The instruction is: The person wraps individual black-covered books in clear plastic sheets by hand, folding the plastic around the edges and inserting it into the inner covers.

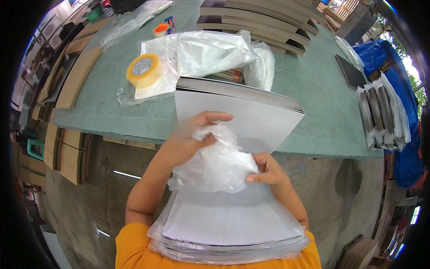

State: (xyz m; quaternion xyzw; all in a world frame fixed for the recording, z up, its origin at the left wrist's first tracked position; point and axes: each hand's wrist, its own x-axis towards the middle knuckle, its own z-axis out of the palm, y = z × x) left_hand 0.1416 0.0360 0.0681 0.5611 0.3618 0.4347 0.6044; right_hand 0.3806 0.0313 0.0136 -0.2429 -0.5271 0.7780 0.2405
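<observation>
Thin clear plastic is the weak point: the bag (215, 166) is gathered into a loose bunch over a stack of white boards (228, 219) that rests against the person's body, off the near edge of the bench (313, 89). The left hand (190, 136) is closed around the upper folds of the bag, fingers curled into the film, while the right hand (266, 170) pinches its lower right part between thumb and fingers. The bag already sheathes the near end of the stack, and the board corners look sharp, so a hard pull could, I judge, split the film or let it slip from the pinch. The stack has no visible support but the body, so it might tilt and slide out toward the floor. Just beyond the hands, a second stack of boards (237, 112) overhangs the near edge of the bench and could be nudged off by an elbow or the bag. A roll of yellow tape (143, 69) lies farther back on the left, on more plastic, well apart from both hands.
</observation>
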